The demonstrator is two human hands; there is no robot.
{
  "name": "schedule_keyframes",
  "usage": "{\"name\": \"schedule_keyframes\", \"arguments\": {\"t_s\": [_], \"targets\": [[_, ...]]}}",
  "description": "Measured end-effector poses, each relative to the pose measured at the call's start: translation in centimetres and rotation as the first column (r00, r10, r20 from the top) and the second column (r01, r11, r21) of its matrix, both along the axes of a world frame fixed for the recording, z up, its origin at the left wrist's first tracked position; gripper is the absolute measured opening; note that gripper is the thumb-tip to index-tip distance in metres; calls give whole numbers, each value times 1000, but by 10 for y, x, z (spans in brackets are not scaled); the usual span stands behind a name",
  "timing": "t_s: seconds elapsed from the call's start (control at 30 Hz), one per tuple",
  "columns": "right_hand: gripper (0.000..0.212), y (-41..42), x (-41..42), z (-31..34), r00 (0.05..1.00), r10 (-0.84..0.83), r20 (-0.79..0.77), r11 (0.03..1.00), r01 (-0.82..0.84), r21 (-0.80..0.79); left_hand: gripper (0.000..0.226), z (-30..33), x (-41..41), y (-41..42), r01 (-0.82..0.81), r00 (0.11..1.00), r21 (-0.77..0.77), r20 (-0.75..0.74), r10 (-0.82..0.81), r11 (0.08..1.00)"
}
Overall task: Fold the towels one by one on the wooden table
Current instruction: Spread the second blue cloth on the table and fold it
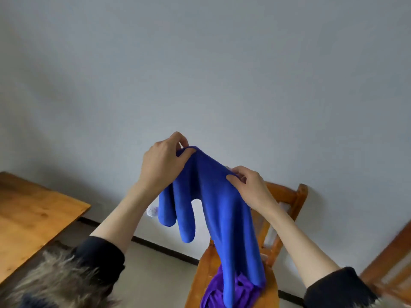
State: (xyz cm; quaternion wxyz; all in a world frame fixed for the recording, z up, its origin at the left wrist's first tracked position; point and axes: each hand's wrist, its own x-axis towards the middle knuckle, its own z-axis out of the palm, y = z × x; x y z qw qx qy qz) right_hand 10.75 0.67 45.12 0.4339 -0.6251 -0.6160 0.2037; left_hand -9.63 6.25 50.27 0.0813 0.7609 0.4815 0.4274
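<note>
Head view: left hand [163, 162] and right hand [249, 185] each pinch the top edge of the blue towel [213, 196], held up over the chair [287, 196], right of the table [33, 218], its lower end trailing onto a purple towel [222, 290].

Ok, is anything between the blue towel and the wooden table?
Nothing visible. The blue towel hangs in the air, pinched by the left hand and right hand over the chair; the table lies to the left across open floor.
</note>
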Motion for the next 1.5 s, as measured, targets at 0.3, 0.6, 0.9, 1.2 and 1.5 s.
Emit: {"name": "schedule_keyframes", "arguments": {"t_s": [0.3, 0.6, 0.9, 1.2, 1.5], "targets": [[37, 12, -111, -15, 980, 27, -195, 1000, -28, -2, 26, -2, -132, -75, -418, 908, 33, -11, 419, 908], [45, 23, -265, 2, 913, 408, -13, 913, -407, 30, 10, -29, -323, -149, -631, 775, -256, -165, 610, 732], [13, 45, -434, -36, 828, 552, 103, 833, -553, -21, 27, -95, -484, -194, -793, 555, -369, -109, 825, 485], [19, 82, -544, -79, 889, 454, 61, 890, -448, -86, 13, -144, -589, -191, -750, 611, -426, -155, 776, 506], [30, 172, -625, -93, 897, 376, 233, 926, -371, -68, 28, -171, -648, -124, -828, 402, -467, -110, 909, 310]]}}
